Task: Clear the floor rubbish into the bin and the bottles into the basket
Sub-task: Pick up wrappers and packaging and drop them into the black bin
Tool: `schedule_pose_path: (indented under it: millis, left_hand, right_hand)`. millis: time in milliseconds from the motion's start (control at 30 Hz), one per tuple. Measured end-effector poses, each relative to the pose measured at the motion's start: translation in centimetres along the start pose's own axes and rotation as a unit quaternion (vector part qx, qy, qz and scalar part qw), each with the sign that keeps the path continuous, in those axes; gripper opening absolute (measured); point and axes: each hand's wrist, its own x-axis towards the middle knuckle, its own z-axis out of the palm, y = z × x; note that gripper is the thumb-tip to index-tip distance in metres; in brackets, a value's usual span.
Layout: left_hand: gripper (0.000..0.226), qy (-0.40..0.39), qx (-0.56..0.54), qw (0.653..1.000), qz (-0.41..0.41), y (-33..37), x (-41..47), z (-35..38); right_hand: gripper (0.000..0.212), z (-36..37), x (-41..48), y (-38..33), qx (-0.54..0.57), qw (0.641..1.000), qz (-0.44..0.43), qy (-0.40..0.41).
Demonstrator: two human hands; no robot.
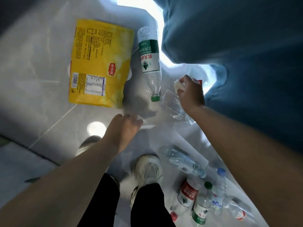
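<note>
right hand point(191, 92) fingers closed on crumpled white rubbish point(177, 85), centre right. left hand point(126, 126) open, empty, mid frame. green-label bottle point(149, 63) with chinese print and yellow packet point(100, 63) on floor point(32, 63), upper left; more bottles point(195, 195) lower right.

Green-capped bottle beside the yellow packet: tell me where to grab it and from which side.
Grip the green-capped bottle around its labelled middle, coming down from above with the left hand, which looks free. It lies flat, cap towards the person, with its whole side exposed. The yellow packet lies close along one side, so close the fingers across the body.
</note>
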Motion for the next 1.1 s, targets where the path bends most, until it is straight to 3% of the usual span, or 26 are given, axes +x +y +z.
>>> schedule_pose_path:
  millis: [333,700,867,1100]
  left_hand:
    - [0.027,-0.006,0.004,1.000,-0.005,2.1,-7.6,-19.4]
    - [0.029,0.042,-0.058,0.996,-0.051,9.6,-18.7,-47.2]
    - [0.025,0.068,-0.104,0.992,-0.016,15.3,-22.2,-54.2]
    - [0.019,0.059,-0.109,0.990,0.069,23.5,-23.2,-58.6]
  right_hand:
    - [0.026,-13.8,-13.3,-5.7,0.084,0.994,0.055,-0.034]
    - [0.027,-36.8,-35.6,-14.2,0.262,0.956,0.117,0.052]
    - [0.024,-43.0,-45.6,-13.0,0.277,0.939,0.166,0.117]
    - [0.035,-45.9,-57.0,-7.8,0.276,0.905,0.279,0.167]
